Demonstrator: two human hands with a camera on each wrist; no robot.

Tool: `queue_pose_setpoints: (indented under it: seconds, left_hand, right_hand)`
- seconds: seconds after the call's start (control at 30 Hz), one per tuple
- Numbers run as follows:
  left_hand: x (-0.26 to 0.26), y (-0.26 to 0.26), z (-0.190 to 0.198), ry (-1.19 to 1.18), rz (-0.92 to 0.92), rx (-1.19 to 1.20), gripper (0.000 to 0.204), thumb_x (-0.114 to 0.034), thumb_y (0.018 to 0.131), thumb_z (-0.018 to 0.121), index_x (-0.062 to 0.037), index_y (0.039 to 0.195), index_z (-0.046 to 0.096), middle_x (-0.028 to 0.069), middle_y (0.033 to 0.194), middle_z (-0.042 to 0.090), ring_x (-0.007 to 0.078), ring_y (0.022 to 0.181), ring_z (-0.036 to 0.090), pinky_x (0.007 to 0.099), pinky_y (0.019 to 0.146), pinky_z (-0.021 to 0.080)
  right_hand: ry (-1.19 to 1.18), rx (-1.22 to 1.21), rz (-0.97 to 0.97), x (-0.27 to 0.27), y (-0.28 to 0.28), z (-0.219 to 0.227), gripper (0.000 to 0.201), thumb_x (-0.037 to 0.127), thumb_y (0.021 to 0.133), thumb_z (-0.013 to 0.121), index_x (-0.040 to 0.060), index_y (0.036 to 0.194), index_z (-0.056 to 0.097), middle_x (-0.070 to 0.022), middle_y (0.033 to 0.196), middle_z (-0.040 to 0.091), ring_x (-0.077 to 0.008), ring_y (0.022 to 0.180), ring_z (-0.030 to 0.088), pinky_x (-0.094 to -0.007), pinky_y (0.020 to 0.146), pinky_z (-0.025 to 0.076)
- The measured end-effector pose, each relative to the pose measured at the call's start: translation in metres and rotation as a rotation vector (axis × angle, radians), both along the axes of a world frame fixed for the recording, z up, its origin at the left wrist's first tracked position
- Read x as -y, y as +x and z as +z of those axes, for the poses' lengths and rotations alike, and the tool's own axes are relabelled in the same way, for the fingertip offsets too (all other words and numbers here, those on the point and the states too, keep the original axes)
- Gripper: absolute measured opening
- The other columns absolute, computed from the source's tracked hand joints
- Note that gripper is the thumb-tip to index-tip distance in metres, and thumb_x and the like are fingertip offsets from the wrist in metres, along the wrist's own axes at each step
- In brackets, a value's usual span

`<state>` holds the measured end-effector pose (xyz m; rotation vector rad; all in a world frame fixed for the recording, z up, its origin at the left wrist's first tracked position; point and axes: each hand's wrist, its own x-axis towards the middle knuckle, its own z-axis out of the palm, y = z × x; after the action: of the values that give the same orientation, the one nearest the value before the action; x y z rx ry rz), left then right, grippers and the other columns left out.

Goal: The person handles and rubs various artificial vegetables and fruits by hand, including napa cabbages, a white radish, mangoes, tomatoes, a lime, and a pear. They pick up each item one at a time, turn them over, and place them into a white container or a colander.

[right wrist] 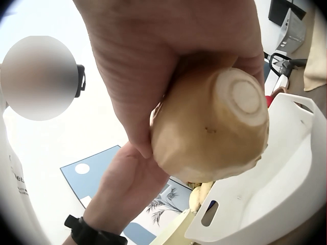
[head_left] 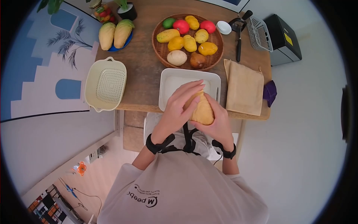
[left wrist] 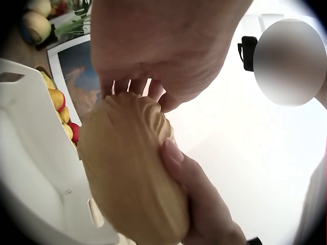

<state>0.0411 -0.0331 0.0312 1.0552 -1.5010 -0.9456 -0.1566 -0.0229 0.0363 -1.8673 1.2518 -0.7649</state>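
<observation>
Both hands hold a pale yellow-tan napa cabbage point(head_left: 204, 112) in front of the body, at the table's near edge. Its ruffled leaf end shows in the left wrist view, and a round white cut base point(right wrist: 244, 97) in the right wrist view. My left hand point(head_left: 175, 110) reaches across the upper end, its thumb on the near side and long fingers laid over the top. From the other side my right hand point(head_left: 220, 125) grips the body, its thumb point(left wrist: 173, 150) along the flank. Just beyond the hands stands a white rectangular bin point(head_left: 163, 87), partly covered by them.
A cream basket point(head_left: 88, 86) stands left. Two napa cabbages point(head_left: 107, 35) lie on a blue plate behind it. The wicker basket point(head_left: 156, 50) holds several fruits. A beige cloth bag point(head_left: 244, 87) lies right, a black-handled knife point(head_left: 238, 50) and a grey basket point(head_left: 259, 33) beyond it.
</observation>
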Motion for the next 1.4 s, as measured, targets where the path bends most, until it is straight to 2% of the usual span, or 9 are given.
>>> queue_pose_setpoints:
  seconds: [0.33, 0.43, 0.63, 0.73, 0.83, 1.03, 1.13, 1.23, 1.4]
  left_hand:
    - [0.004, 0.001, -0.002, -0.137, 0.049, 0.086, 0.030, 0.001, 0.100, 0.066, 0.0017, 0.129, 0.075, 0.0155, 0.137, 0.073, 0.0345, 0.132, 0.067, 0.0424, 0.112, 0.052]
    - [0.002, -0.001, 0.001, -0.162, 0.068, 0.087, 0.028, 0.005, 0.097, 0.067, 0.0025, 0.124, 0.077, 0.0158, 0.133, 0.075, 0.0355, 0.129, 0.069, 0.0431, 0.111, 0.053]
    - [0.003, -0.002, 0.003, -0.180, 0.065, 0.104, 0.027, 0.007, 0.095, 0.067, 0.0029, 0.120, 0.078, 0.0165, 0.132, 0.075, 0.0357, 0.129, 0.069, 0.0424, 0.111, 0.053]
    - [0.002, -0.003, 0.003, -0.182, 0.091, 0.111, 0.028, 0.005, 0.093, 0.070, 0.0017, 0.120, 0.078, 0.0145, 0.132, 0.076, 0.0356, 0.128, 0.069, 0.0444, 0.109, 0.054]
    - [0.002, -0.002, 0.005, -0.168, 0.081, 0.108, 0.028, 0.005, 0.093, 0.070, 0.0020, 0.120, 0.078, 0.0156, 0.134, 0.075, 0.0365, 0.128, 0.069, 0.0442, 0.109, 0.054]
    - [0.000, -0.002, 0.004, -0.129, 0.108, 0.067, 0.030, 0.004, 0.096, 0.069, 0.0019, 0.124, 0.076, 0.0181, 0.136, 0.073, 0.0383, 0.129, 0.068, 0.0440, 0.110, 0.053]
    - [-0.001, 0.001, 0.001, -0.140, 0.085, 0.060, 0.031, 0.003, 0.098, 0.067, 0.0034, 0.128, 0.074, 0.0194, 0.138, 0.072, 0.0383, 0.130, 0.067, 0.0442, 0.111, 0.053]
    - [-0.004, 0.002, 0.007, -0.095, 0.111, 0.015, 0.031, 0.001, 0.102, 0.063, 0.0051, 0.132, 0.071, 0.0215, 0.142, 0.070, 0.0384, 0.132, 0.066, 0.0441, 0.112, 0.051]
    - [-0.004, 0.006, 0.001, -0.066, 0.072, -0.012, 0.036, -0.008, 0.111, 0.050, 0.0034, 0.141, 0.067, 0.0198, 0.147, 0.067, 0.0344, 0.138, 0.063, 0.0427, 0.119, 0.045]
  right_hand:
    - [-0.005, 0.057, 0.011, 0.002, 0.001, 0.001, 0.096, 0.023, 0.068, 0.100, -0.0012, 0.150, 0.057, -0.0232, 0.132, 0.072, -0.0400, 0.116, 0.072, -0.0429, 0.101, 0.058]
    - [0.062, 0.165, -0.115, 0.006, -0.005, -0.006, 0.096, 0.023, 0.069, 0.100, -0.0022, 0.150, 0.056, -0.0243, 0.132, 0.072, -0.0372, 0.118, 0.073, -0.0421, 0.101, 0.058]
    - [0.058, 0.142, -0.048, 0.001, -0.007, -0.002, 0.095, 0.025, 0.071, 0.100, -0.0040, 0.150, 0.056, -0.0255, 0.132, 0.072, -0.0329, 0.118, 0.074, -0.0417, 0.102, 0.057]
    - [0.087, 0.199, -0.165, 0.003, -0.003, -0.002, 0.093, 0.025, 0.072, 0.099, -0.0050, 0.149, 0.057, -0.0251, 0.130, 0.073, -0.0335, 0.117, 0.074, -0.0415, 0.102, 0.057]
    - [0.069, 0.114, -0.087, -0.003, 0.000, 0.005, 0.091, 0.024, 0.073, 0.099, -0.0057, 0.148, 0.057, -0.0246, 0.129, 0.073, -0.0335, 0.116, 0.074, -0.0414, 0.102, 0.057]
    - [-0.002, 0.167, -0.207, 0.004, -0.001, -0.002, 0.091, 0.021, 0.072, 0.098, -0.0050, 0.149, 0.056, -0.0233, 0.129, 0.073, -0.0325, 0.116, 0.074, -0.0414, 0.101, 0.057]
    - [-0.075, 0.038, -0.063, 0.000, 0.000, 0.007, 0.092, 0.019, 0.071, 0.099, -0.0033, 0.150, 0.056, -0.0224, 0.131, 0.072, -0.0327, 0.117, 0.074, -0.0412, 0.101, 0.057]
    - [-0.013, 0.182, -0.216, 0.005, -0.001, -0.001, 0.094, 0.017, 0.070, 0.099, -0.0016, 0.151, 0.056, -0.0223, 0.134, 0.071, -0.0345, 0.120, 0.072, -0.0420, 0.103, 0.057]
    - [-0.063, 0.133, -0.068, 0.000, -0.003, 0.005, 0.093, 0.014, 0.068, 0.100, -0.0005, 0.150, 0.058, -0.0217, 0.139, 0.069, -0.0362, 0.125, 0.070, -0.0439, 0.108, 0.055]
